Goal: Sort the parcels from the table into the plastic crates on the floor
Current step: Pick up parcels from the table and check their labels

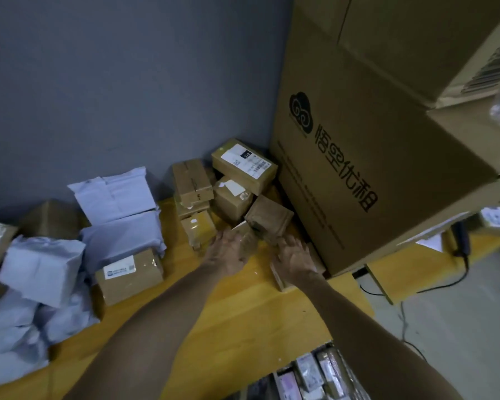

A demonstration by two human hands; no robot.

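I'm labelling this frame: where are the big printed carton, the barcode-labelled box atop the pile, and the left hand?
big printed carton (367,166): head view, printed side
barcode-labelled box (244,162): head view, its label
left hand (228,254): head view, its back

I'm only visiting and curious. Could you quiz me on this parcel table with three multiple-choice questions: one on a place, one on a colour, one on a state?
1. Where do the pale mailer bags lie?
A. at the table's left end
B. inside the big carton
C. on the floor

2. What colour is the table top?
A. blue
B. yellow
C. white

3. How is the right hand?
A. clenched in a fist
B. spread open
C. gripping a pen

Answers:
1. A: they pile up at the left.
2. B: bare yellow shows between the arms.
3. B: its fingers reach out straight.
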